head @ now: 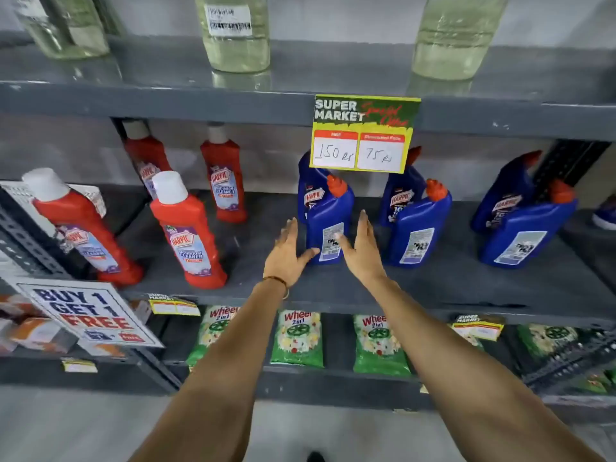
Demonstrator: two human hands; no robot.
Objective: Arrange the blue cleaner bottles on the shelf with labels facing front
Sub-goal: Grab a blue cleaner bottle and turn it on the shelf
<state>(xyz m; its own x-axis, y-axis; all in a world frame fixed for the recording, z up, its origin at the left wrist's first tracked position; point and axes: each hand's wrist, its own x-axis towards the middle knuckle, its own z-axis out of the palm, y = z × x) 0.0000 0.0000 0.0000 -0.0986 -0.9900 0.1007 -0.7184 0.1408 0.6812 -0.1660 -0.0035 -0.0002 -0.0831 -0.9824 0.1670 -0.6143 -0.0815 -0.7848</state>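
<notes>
Fingers spread wide on both the left hand (287,253) and right hand (361,250), flanking the front blue Harpic bottle (328,225) at frame centre, thumbs touching its back label. Above hangs a "SUPER MARKET" tag (365,133): 150, 75.

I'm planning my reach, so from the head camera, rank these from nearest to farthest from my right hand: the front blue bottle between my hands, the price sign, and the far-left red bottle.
1. Front blue bottle, touching the right hand.
2. Price sign, above on the shelf edge.
3. Far-left red bottle, far left.
</notes>
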